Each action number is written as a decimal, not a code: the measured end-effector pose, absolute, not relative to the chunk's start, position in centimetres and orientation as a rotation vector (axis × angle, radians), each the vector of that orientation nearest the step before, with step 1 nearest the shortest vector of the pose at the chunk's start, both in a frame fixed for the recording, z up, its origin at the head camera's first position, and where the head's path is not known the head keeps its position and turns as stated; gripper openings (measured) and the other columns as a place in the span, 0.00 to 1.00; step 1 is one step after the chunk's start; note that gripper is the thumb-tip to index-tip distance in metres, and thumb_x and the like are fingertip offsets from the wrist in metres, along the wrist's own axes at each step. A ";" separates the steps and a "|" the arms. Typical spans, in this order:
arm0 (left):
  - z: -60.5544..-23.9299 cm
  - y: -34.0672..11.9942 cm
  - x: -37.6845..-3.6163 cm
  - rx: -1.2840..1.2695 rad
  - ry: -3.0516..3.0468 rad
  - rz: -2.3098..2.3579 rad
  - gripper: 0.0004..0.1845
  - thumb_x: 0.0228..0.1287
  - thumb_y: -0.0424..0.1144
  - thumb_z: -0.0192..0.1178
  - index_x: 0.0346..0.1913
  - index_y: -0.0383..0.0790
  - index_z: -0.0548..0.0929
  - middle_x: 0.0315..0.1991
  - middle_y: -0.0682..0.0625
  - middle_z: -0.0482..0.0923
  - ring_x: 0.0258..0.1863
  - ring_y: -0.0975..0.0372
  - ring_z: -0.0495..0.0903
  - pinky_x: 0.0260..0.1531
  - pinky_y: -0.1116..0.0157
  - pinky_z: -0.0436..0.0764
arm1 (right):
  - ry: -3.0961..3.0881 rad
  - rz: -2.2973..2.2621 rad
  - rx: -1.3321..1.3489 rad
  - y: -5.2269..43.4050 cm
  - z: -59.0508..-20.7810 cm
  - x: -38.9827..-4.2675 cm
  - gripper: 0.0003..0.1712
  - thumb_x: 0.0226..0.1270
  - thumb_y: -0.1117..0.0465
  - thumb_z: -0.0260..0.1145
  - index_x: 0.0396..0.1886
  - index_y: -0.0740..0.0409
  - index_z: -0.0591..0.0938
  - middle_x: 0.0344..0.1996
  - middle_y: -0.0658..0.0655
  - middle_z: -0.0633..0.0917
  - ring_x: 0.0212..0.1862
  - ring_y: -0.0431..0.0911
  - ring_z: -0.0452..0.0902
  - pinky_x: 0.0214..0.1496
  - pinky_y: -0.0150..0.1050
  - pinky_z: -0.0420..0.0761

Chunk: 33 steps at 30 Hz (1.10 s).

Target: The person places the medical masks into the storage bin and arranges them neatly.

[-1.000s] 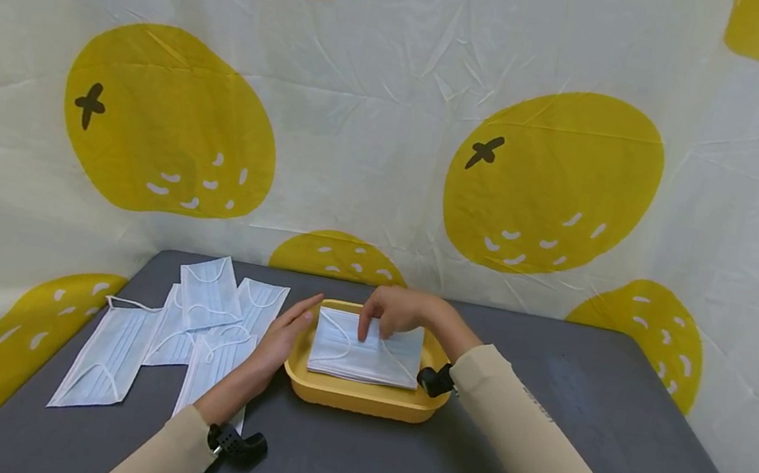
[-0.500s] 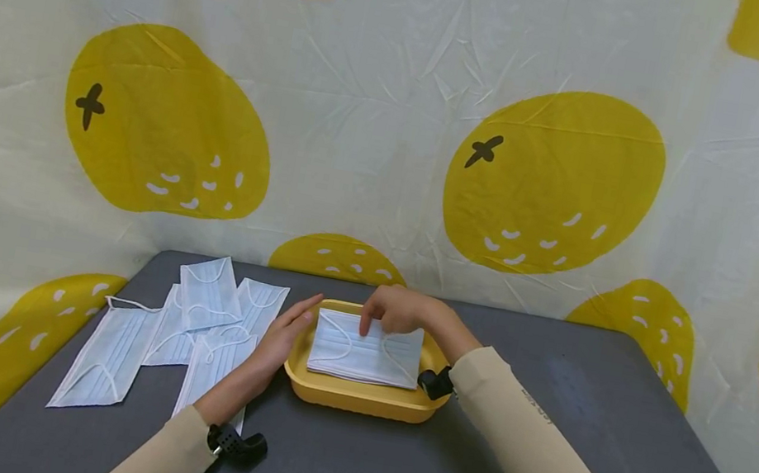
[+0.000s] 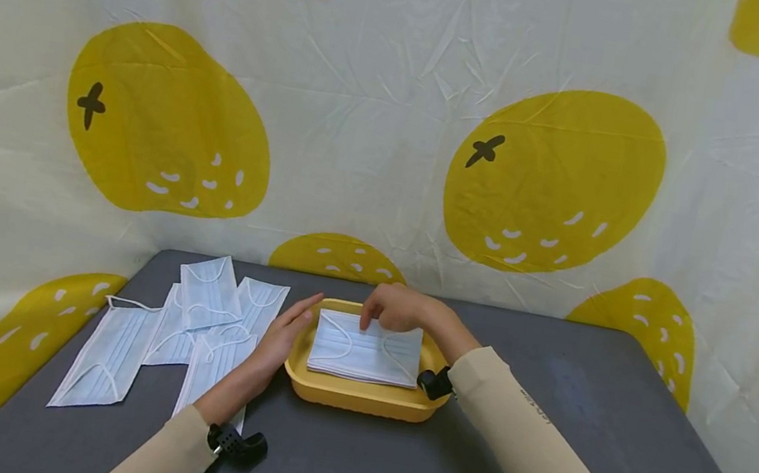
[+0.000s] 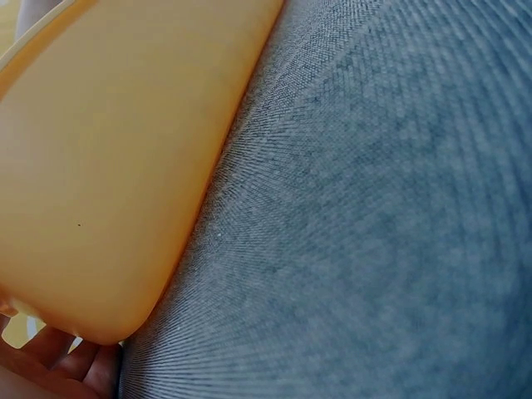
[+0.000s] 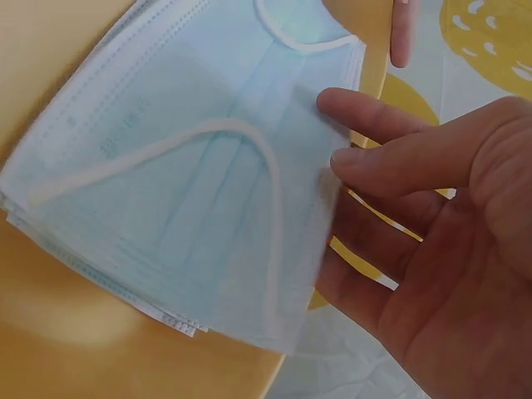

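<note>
A stack of masks point(image 3: 366, 349) is lying in the yellow tray point(image 3: 360, 394) on the grey table point(image 3: 537, 464). The right hand point(image 3: 400, 309) is resting at the stack's far edge, fingers point(image 5: 366, 116) relaxed and touching the top mask without clamping it. The left hand point(image 3: 276, 341) is lying flat against the tray's left wall, fingers straight, with loose masks point(image 3: 184, 325) spreading further left of the tray.

right hand point(image 3: 399, 310) on masks point(image 3: 366, 350), yellow tray point(image 3: 360, 394)
</note>
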<state>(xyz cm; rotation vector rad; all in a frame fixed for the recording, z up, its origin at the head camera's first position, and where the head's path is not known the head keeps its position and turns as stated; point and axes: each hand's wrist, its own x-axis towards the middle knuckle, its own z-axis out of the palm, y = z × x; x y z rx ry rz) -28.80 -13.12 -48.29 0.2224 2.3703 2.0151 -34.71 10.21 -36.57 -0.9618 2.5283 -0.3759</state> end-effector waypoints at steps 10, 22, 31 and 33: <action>-48.3 -13.0 -28.9 0.230 2.368 2.022 0.25 0.85 0.47 0.42 0.79 0.51 0.67 0.82 0.47 0.58 0.83 0.50 0.53 0.82 0.45 0.50 | 2.556 -0.367 -0.908 10.1 -36.8 -34.8 0.23 0.67 0.78 0.56 0.47 0.53 0.91 0.52 0.53 0.89 0.60 0.49 0.83 0.64 0.45 0.83; -48.2 -12.9 -28.9 0.216 2.366 2.019 0.25 0.85 0.47 0.42 0.79 0.52 0.67 0.81 0.47 0.59 0.82 0.50 0.54 0.82 0.45 0.50 | 2.545 -0.294 -0.933 9.5 -36.4 -34.5 0.22 0.71 0.74 0.56 0.56 0.56 0.88 0.58 0.54 0.88 0.66 0.51 0.79 0.67 0.46 0.81; -48.3 -12.8 -29.0 0.198 2.369 2.014 0.25 0.85 0.46 0.41 0.79 0.53 0.67 0.81 0.49 0.61 0.82 0.51 0.55 0.82 0.45 0.52 | 2.580 -0.269 -0.948 9.4 -36.7 -34.3 0.16 0.75 0.66 0.62 0.57 0.56 0.88 0.58 0.54 0.88 0.64 0.51 0.80 0.66 0.47 0.81; -48.3 -12.8 -29.0 0.199 2.362 2.018 0.25 0.85 0.46 0.41 0.79 0.52 0.66 0.81 0.49 0.61 0.82 0.52 0.56 0.82 0.46 0.52 | 2.585 -0.276 -0.948 9.4 -36.7 -34.2 0.15 0.76 0.65 0.62 0.57 0.56 0.88 0.58 0.54 0.88 0.64 0.51 0.81 0.66 0.47 0.81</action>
